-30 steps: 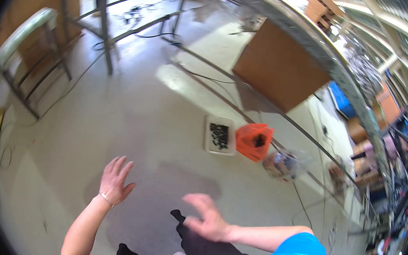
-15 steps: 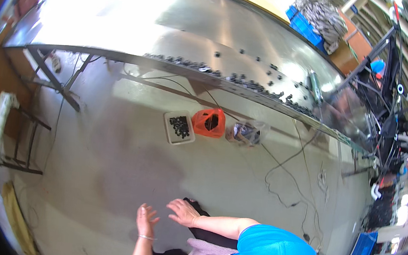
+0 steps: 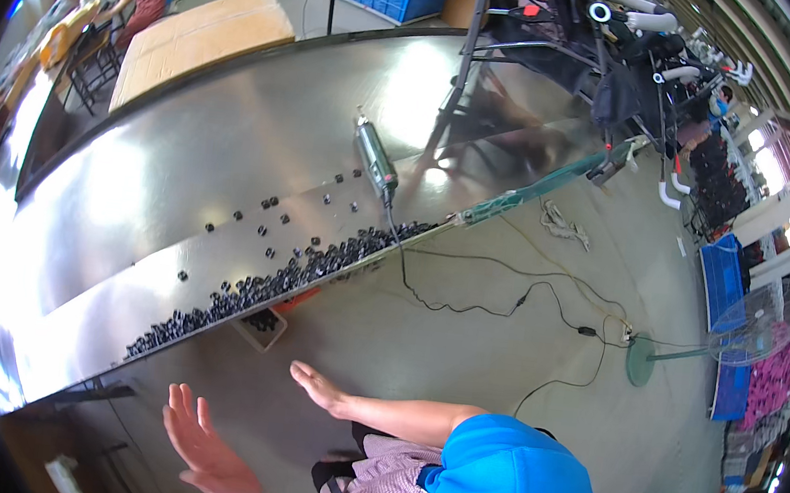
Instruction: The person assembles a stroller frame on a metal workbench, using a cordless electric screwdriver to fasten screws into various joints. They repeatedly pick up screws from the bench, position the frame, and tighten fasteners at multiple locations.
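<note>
Compared with half a second earlier, the view had swung up and closer to the long steel counter [image 3: 191,167], which now filled the left and middle of the frame instead of lying far off at the top. Both hands were raised and empty throughout.

The left hand [image 3: 205,448] was spread open, fingers apart, palm forward, near the lower edge of the picture, below the counter's near rim and touching nothing. To its right the right hand [image 3: 322,391] was also open and flat, fingers together, hanging in the air just short of the counter's edge, holding nothing.

The nearest things to them were the small black parts [image 3: 286,278], heaped in a long row along the counter's near rim, with a few strays scattered higher on the steel. A small tray [image 3: 263,327] on the floor peeked from under that rim. Further right, a handheld power tool [image 3: 375,160] lay on the counter, its cable [image 3: 466,302] trailing over the floor toward a standing fan [image 3: 742,331].

Judging by this, the person had drawn near the parts, but had not yet touched any.
</note>
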Available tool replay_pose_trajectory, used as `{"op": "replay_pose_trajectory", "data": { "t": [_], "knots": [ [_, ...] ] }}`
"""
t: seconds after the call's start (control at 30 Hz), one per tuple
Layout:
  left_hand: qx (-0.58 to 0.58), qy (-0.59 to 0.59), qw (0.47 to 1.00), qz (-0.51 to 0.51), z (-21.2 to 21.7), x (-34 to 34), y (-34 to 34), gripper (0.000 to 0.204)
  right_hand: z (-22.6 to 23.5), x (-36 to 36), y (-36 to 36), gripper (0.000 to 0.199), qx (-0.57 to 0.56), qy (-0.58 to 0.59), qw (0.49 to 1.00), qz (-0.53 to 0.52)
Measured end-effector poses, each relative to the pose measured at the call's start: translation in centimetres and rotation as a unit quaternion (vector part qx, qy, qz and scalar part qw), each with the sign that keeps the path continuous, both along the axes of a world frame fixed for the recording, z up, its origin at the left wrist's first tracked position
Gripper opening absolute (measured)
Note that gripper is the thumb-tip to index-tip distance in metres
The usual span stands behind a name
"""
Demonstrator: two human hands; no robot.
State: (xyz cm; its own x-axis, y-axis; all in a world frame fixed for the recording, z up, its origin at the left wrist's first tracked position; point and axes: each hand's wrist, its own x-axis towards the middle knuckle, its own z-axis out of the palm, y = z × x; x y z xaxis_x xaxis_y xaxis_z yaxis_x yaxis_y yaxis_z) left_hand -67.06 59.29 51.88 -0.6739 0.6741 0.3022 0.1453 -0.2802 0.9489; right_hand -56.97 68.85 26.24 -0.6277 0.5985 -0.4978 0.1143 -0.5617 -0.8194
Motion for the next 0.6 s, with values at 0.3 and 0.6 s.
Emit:
{"op": "replay_pose_trajectory", "data": {
  "t": [0.3, 0.6],
  "knots": [
    [-0.301, 0.47, 0.829, -0.027, -7.6, -4.8, 7.1, 0.068, 22.3, 3.1, 8.7, 0.057, -0.019, 0.125, 0.989, 0.071],
    [-0.343, 0.282, 0.895, -0.033, -8.3, -5.2, 19.5, 0.067, 17.3, 36.0, 36.6, 0.035, 0.264, -0.243, 0.813, -0.458]
  ]
}}
